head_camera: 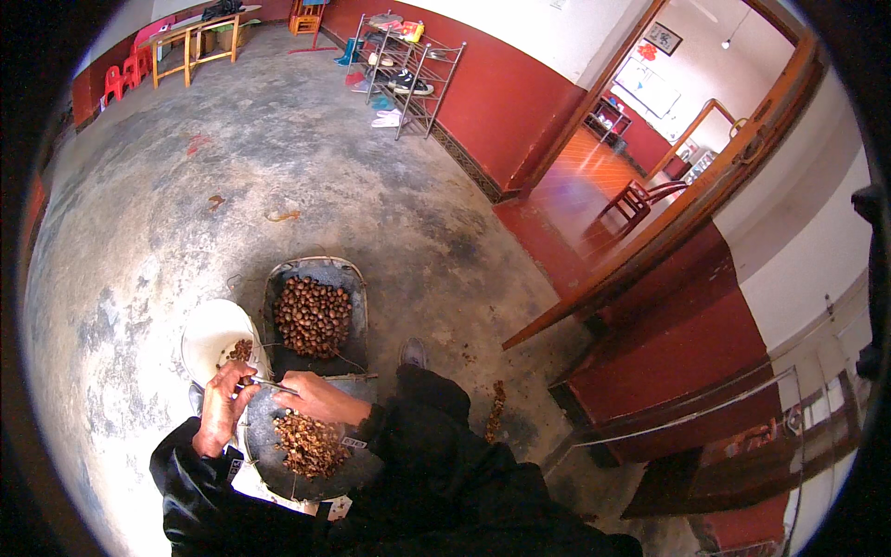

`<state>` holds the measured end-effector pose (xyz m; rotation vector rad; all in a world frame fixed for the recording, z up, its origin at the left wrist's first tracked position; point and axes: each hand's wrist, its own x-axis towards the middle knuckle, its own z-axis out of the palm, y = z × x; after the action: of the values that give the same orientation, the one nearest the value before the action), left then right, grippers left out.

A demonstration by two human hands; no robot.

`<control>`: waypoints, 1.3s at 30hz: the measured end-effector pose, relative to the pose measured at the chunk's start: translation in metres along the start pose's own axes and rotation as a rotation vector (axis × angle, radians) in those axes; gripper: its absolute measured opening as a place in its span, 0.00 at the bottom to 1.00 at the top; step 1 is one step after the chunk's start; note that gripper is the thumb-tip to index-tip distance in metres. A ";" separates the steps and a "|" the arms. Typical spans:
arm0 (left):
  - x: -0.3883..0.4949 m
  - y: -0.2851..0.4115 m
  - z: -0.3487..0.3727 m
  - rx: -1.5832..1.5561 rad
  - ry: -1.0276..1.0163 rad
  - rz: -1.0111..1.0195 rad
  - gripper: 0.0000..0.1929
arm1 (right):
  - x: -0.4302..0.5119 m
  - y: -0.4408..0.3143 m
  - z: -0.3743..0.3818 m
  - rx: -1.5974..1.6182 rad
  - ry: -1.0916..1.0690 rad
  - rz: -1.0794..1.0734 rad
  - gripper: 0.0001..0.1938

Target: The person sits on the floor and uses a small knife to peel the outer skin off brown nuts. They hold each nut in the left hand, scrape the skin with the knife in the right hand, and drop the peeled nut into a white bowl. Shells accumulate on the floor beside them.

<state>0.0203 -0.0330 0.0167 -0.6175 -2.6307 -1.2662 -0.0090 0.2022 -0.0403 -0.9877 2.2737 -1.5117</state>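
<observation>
My left hand [225, 400] holds a small brown nut [246, 380] between thumb and fingers, over the near rim of a white bucket [212, 327]. Several brown pieces [240, 350] lie inside that bucket. In my right hand [320, 397] is a slim metal tool [273, 383], perhaps a knife, its tip reaching to the nut. Below both hands a dark scoop-shaped basket [261, 445] holds a heap of broken shells [310, 445]. Beyond it, a second scoop-shaped basket [357, 278] carries a pile of whole round brown nuts [313, 317].
My shoe [413, 352] rests right of the baskets. Shell bits [495, 411] are strewn on the concrete floor [390, 209]. An open wooden door [668, 223] stands at the right. Farther off are a metal shoe rack [411, 76], a wooden table [191, 31] and red plastic chairs [115, 82].
</observation>
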 end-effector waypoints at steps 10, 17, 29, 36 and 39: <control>0.001 0.002 0.000 -0.038 0.026 -0.031 0.16 | 0.001 -0.003 0.008 0.075 0.047 0.101 0.16; 0.000 0.011 -0.001 -0.060 -0.040 -0.087 0.15 | -0.001 -0.023 0.006 -0.154 0.202 -0.056 0.16; -0.014 -0.007 0.022 -0.016 0.033 -0.143 0.15 | -0.007 -0.024 0.018 -0.123 0.067 -0.023 0.19; -0.011 -0.008 0.021 -0.033 0.131 0.007 0.19 | -0.009 -0.032 0.011 0.088 0.007 -0.013 0.18; -0.012 -0.004 0.021 -0.045 0.127 0.035 0.19 | -0.014 -0.033 0.008 0.197 -0.045 0.036 0.19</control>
<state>0.0303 -0.0221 -0.0033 -0.5670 -2.4845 -1.3129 0.0185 0.1974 -0.0172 -0.9112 2.0540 -1.6436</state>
